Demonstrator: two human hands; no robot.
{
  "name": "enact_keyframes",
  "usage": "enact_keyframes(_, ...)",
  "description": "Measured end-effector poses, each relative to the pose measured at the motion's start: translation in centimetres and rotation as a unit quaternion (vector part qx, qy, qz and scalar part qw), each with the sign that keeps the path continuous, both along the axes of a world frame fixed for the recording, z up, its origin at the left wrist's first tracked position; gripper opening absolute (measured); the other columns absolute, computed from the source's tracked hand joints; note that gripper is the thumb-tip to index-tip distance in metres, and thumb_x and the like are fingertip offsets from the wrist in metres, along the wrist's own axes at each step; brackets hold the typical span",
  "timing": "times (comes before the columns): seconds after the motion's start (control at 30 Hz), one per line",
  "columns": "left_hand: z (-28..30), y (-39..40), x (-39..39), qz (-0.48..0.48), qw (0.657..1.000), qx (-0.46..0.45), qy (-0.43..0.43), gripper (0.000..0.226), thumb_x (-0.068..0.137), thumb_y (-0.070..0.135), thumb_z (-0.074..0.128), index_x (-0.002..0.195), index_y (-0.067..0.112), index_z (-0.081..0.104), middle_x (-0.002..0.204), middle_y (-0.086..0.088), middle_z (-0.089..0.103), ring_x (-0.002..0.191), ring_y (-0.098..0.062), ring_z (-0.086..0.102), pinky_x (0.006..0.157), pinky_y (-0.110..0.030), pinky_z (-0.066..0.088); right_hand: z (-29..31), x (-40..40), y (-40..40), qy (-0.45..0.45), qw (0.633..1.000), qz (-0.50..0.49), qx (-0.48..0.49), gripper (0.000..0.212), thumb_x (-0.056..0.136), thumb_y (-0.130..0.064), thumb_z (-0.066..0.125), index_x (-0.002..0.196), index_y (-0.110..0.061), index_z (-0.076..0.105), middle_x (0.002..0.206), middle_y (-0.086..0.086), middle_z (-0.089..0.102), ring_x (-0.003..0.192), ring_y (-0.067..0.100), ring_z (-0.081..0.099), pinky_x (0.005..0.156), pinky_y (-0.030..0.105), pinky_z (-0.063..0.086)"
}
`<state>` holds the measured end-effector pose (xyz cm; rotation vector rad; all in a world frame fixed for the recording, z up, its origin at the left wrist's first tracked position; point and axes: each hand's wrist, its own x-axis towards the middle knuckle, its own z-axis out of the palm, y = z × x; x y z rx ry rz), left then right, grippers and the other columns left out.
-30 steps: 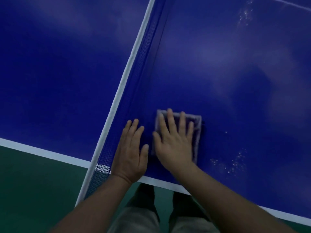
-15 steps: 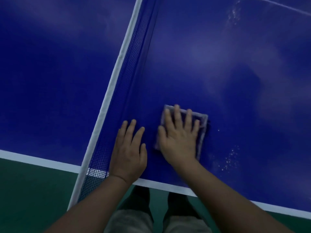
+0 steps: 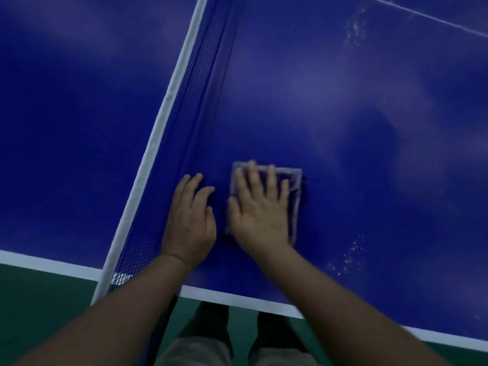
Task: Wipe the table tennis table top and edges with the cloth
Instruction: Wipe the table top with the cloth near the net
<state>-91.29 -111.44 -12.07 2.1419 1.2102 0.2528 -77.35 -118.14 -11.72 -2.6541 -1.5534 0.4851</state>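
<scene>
The blue table tennis table point(image 3: 343, 101) fills the head view, with a white edge line along its near side. A folded purple-grey cloth point(image 3: 294, 188) lies flat on the top, right of the net. My right hand point(image 3: 260, 210) presses on the cloth with straight, spread fingers and covers most of it. My left hand point(image 3: 190, 220) rests flat on the bare table beside the cloth, close to the foot of the net, fingers straight.
The net point(image 3: 184, 101) with its white top tape runs diagonally from the near edge up to the top middle. White specks of dust point(image 3: 351, 254) lie right of the cloth, more at the far right point(image 3: 356, 27). Green floor point(image 3: 39, 299) and my legs show below the edge.
My right hand has slid the cloth slightly to the right and away from the net over the last second. My left hand has stayed flat beside it.
</scene>
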Motion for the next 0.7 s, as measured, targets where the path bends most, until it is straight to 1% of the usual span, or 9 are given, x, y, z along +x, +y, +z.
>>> enact_keyframes(0.1,0.1,0.0,-0.2,-0.02,1.0,0.008,0.005,0.042,0.092,0.013,0.042,0.131,0.005,0.055,0.154,-0.013,0.036,0.147,-0.027,0.019,0.118,-0.043,0.021,0.3,-2.8,-6.3,0.012,0.992,0.126,0.004,0.06,0.103,-0.05,0.031,0.159,-0.032,0.02,0.168,-0.005,0.01,0.154,0.029,0.005,0.119,0.058,0.014)
enact_keyframes(0.2,-0.1,-0.4,0.3,-0.052,0.997,0.04,0.03,0.046,0.093,0.022,0.038,0.135,0.007,0.053,0.154,-0.015,0.036,0.146,-0.031,0.021,0.119,-0.051,0.019,0.8,0.5,-12.2,-0.002,0.986,0.165,-0.025,0.056,0.103,-0.055,0.024,0.157,-0.037,0.022,0.166,-0.008,0.016,0.154,0.027,0.007,0.117,0.056,0.015)
enact_keyframes(0.3,-0.2,0.1,1.5,-0.076,0.994,0.06,0.05,0.051,0.092,0.027,0.036,0.136,0.008,0.053,0.154,-0.016,0.037,0.146,-0.035,0.023,0.119,-0.049,0.012,0.6,6.7,-8.9,-0.031,0.998,0.051,-0.022,0.059,0.102,-0.056,0.021,0.155,-0.033,0.027,0.165,-0.004,0.021,0.153,0.031,0.01,0.118,0.056,0.014)
enact_keyframes(0.37,-0.4,1.1,2.6,-0.092,0.992,0.073,0.051,0.05,0.092,0.025,0.039,0.136,0.008,0.054,0.153,-0.017,0.039,0.145,-0.035,0.024,0.119,-0.049,0.012,0.2,8.8,-2.3,-0.027,0.997,-0.065,-0.005,0.062,0.1,-0.053,0.021,0.158,-0.033,0.019,0.167,-0.005,0.012,0.153,0.031,0.004,0.12,0.057,0.005)
enact_keyframes(0.43,-0.6,2.3,3.6,-0.095,0.991,0.08,0.048,0.049,0.093,0.024,0.037,0.135,0.007,0.054,0.152,-0.017,0.04,0.145,-0.034,0.026,0.119,-0.048,0.012,-0.1,8.0,3.3,-0.015,0.994,-0.11,-0.003,0.062,0.101,-0.05,0.022,0.159,-0.032,0.009,0.168,-0.006,0.004,0.154,0.03,-0.002,0.121,0.056,-0.001)
enact_keyframes(0.5,-0.5,3.5,4.7,-0.076,0.993,0.08,0.039,0.049,0.094,0.024,0.035,0.136,0.006,0.053,0.152,-0.016,0.039,0.145,-0.033,0.025,0.12,-0.046,0.012,-0.3,6.0,4.4,-0.017,0.999,-0.043,0.019,0.06,0.102,-0.049,0.025,0.159,-0.03,0.016,0.168,-0.004,0.009,0.153,0.031,0.003,0.121,0.057,0.003)
enact_keyframes(0.6,-0.4,5.2,6.0,-0.05,0.995,0.076,0.032,0.048,0.095,0.023,0.038,0.138,0.005,0.051,0.154,-0.015,0.037,0.147,-0.031,0.023,0.121,-0.043,0.011,0.3,5.2,-1.7,-0.01,0.993,0.118,0.011,0.06,0.103,-0.052,0.03,0.158,-0.032,0.022,0.167,-0.007,0.013,0.154,0.026,0.004,0.121,0.055,0.009)
enact_keyframes(0.67,-0.5,6.1,7.0,-0.049,0.995,0.083,0.034,0.048,0.094,0.022,0.039,0.138,0.005,0.051,0.154,-0.015,0.036,0.147,-0.031,0.023,0.121,-0.043,0.011,0.4,7.9,-5.1,-0.001,0.988,0.155,-0.01,0.062,0.101,-0.06,0.027,0.158,-0.037,0.017,0.167,-0.012,0.008,0.155,0.023,-0.001,0.12,0.055,0.009)
enact_keyframes(0.7,-0.6,6.4,7.4,-0.053,0.994,0.089,0.038,0.048,0.094,0.022,0.04,0.138,0.005,0.051,0.154,-0.015,0.036,0.147,-0.032,0.023,0.121,-0.043,0.01,0.4,9.9,-5.3,-0.004,0.989,0.145,-0.015,0.065,0.099,-0.066,0.024,0.158,-0.039,0.013,0.167,-0.013,0.004,0.155,0.022,-0.004,0.12,0.055,0.007)
